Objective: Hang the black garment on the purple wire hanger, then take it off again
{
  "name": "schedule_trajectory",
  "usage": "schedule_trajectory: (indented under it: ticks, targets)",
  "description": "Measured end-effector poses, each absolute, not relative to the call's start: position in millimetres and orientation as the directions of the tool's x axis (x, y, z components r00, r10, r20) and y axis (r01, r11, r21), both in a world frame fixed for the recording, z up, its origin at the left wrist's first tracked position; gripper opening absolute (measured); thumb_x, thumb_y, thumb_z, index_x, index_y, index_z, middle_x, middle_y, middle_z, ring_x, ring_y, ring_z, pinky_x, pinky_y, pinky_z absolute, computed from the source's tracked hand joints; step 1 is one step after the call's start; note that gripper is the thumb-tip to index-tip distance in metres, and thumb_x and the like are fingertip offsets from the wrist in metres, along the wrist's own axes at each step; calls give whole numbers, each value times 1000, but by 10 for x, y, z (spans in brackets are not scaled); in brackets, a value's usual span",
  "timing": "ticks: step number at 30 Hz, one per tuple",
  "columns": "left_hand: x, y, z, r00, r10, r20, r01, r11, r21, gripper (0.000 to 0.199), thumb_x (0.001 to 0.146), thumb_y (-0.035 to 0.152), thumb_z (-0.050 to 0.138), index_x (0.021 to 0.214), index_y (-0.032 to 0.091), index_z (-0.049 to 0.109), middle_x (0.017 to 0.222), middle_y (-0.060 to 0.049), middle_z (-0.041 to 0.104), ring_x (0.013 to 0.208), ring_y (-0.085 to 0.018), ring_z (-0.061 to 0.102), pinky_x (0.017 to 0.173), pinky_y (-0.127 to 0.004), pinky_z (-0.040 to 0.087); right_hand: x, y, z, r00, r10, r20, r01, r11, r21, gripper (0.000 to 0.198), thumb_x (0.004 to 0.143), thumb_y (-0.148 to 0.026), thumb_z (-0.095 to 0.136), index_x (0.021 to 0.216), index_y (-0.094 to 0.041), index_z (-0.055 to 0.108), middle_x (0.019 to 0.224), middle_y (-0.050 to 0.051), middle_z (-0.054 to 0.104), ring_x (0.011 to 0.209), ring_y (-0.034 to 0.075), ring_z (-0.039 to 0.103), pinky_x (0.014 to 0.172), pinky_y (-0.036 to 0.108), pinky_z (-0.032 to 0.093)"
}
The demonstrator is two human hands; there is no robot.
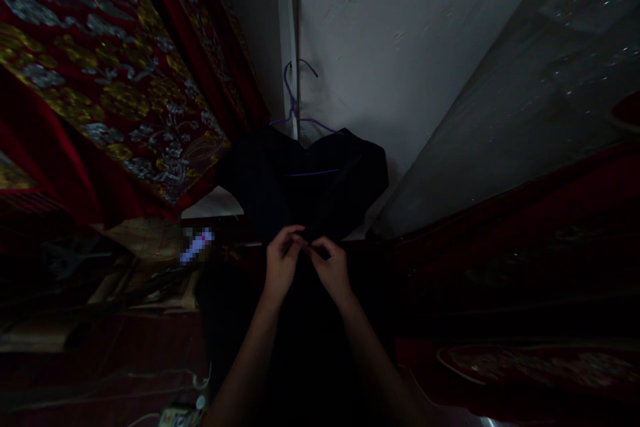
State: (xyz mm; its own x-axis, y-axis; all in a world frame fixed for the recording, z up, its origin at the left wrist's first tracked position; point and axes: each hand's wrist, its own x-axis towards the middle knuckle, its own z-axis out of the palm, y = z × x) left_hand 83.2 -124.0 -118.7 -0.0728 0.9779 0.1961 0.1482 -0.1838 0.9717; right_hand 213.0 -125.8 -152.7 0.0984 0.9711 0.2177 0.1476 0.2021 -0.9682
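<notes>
A dark, nearly black garment [350,167] with an open neckline hangs on a purple wire hanger [292,97] against the wall. Both my hands meet at its front, just below the point of the neckline. My left hand [286,250] pinches the garment's edge between thumb and fingers. Close beside it, my right hand [327,263] pinches the opposite edge, and the fingertips of the two hands nearly touch. Any button or fastener between the fingers is too dark and small to make out. The lower garment merges into shadow.
Red cloth [125,93] with gold and silver embroidery hangs at the upper left. A narrow pale post [287,20] runs up the wall behind the hanger. Clear plastic sheeting [500,100] covers the right side. Clutter and a pale cable [200,381] lie on the dark red floor at left.
</notes>
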Motion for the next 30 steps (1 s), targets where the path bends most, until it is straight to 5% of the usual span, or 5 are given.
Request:
schedule_trajectory:
  ticks: [5, 9, 20, 30]
  targets:
    - [862, -1225, -1220, -123, 982, 143, -101, -156, 983, 36, 76, 22, 72, 108, 22, 53, 74, 2, 72, 76, -19, 72, 79, -30, 53, 2155, -1230, -1552, 121, 965, 232, 145, 214, -966, 21, 80, -39, 70, 72, -20, 66, 69, 0, 66, 67, 17, 61, 66, 28, 47]
    - [840, -1200, -1281, -119, 990, 82, -129, -97, 987, 28, 72, 26, 77, 95, 19, 60, 75, -1, 75, 77, -20, 73, 80, -30, 53, 2160, -1226, -1575, 116, 965, 236, 130, 221, -966, 21, 80, -39, 70, 71, -20, 66, 69, 1, 67, 66, 17, 61, 65, 27, 47]
    - [824, -1241, -1060, -13, 990, 143, 314, -132, 940, 18, 83, 30, 65, 93, 18, 75, 92, -7, 77, 86, -23, 72, 75, -32, 53, 2205, -1255, -1501, 98, 970, 223, 148, 208, -967, 22, 80, -37, 69, 68, -20, 63, 66, -1, 62, 64, 16, 58, 62, 26, 44]
    - [828, -1248, -997, 52, 983, 175, 464, -179, 868, 20, 91, 33, 61, 77, 19, 67, 72, 1, 66, 67, -15, 61, 65, -26, 42, 2224, -1267, -1462, 62, 976, 207, 128, 198, -972, 18, 79, -34, 68, 69, -20, 64, 66, -1, 63, 64, 16, 59, 64, 27, 45]
